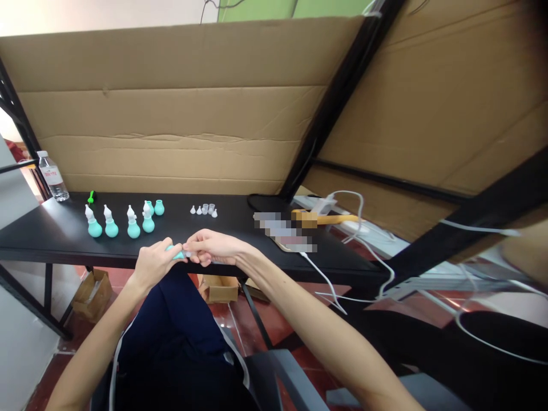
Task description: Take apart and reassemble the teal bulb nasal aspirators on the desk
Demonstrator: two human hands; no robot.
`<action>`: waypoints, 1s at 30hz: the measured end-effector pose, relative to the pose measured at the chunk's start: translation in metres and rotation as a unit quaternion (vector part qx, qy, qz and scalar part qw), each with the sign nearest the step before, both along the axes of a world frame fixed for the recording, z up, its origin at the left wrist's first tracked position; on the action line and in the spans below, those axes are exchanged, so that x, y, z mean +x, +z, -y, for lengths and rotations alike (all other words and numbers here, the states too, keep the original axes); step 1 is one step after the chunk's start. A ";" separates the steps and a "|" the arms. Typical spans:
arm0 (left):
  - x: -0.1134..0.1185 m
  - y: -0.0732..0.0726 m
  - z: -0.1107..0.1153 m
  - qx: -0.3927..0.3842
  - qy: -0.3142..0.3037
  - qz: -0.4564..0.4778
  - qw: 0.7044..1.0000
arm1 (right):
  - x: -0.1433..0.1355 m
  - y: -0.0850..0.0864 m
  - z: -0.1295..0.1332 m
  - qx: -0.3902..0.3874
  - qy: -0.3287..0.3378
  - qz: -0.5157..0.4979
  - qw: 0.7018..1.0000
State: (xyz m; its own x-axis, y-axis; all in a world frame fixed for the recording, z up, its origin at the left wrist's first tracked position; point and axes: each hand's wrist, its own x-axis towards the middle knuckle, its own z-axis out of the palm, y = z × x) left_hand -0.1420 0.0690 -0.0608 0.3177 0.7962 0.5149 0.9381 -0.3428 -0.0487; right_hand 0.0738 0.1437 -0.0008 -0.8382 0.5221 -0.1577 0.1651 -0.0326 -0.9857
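Note:
My left hand (154,261) is closed around a small teal rubber bulb (176,253) at the front edge of the black table (51,237). My right hand (213,246) meets it from the right, its fingertips pinching a small clear tip (188,254) at the bulb's mouth. Behind my hands stands a row of several teal bulbs with white tips (110,222), plus one bare teal bulb (159,207). A cluster of loose small clear and white tips (204,210) lies further back.
A water bottle (53,176) stands at the table's far left, a small green piece (91,197) beside it. White cables (355,240) and a wooden-handled tool (327,218) lie to the right. Cardboard walls (171,114) back the table. Cardboard boxes (89,291) sit on the floor.

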 end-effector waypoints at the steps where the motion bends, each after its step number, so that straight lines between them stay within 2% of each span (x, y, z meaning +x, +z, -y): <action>1: 0.001 0.000 0.000 0.001 0.007 -0.001 1.000 | 0.000 -0.001 0.000 0.006 -0.003 -0.006 1.000; 3: 0.002 -0.001 0.000 0.006 0.035 0.003 0.999 | 0.001 -0.003 0.003 0.059 -0.022 -0.026 0.998; 6: 0.003 -0.002 -0.001 0.014 0.071 0.015 0.997 | 0.002 -0.005 0.014 0.194 -0.057 -0.044 0.978; 9: 0.002 -0.003 -0.002 0.021 0.061 0.014 0.998 | 0.001 -0.006 0.026 0.293 -0.070 -0.023 0.953; 11: 0.001 -0.004 -0.003 0.033 0.046 0.001 0.998 | 0.000 -0.004 0.032 0.312 -0.081 0.006 0.947; 13: -0.001 -0.005 -0.002 0.048 0.029 -0.024 0.998 | -0.002 -0.003 0.034 0.294 -0.099 0.041 0.950; 16: -0.003 -0.003 0.001 0.079 0.006 -0.064 0.995 | -0.004 -0.001 0.034 0.227 -0.110 0.058 0.966; 21: 0.000 0.005 0.011 0.158 -0.009 -0.115 0.981 | -0.003 -0.003 0.033 0.087 -0.107 -0.010 0.990; 27: 0.009 0.016 0.025 0.222 -0.004 -0.151 0.963 | 0.002 -0.003 0.043 -0.075 -0.074 -0.073 0.992; 30: 0.010 0.018 0.029 0.240 -0.005 -0.138 0.961 | 0.003 -0.005 0.051 -0.079 -0.082 -0.108 0.988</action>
State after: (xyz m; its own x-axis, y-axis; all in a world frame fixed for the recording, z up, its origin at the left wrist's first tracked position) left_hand -0.1317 0.0403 -0.0431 0.5022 0.4847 0.7162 0.8630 -0.2284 -0.4505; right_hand 0.0763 0.0929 -0.0057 -0.7679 0.6362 -0.0747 -0.0691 -0.1982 -0.9777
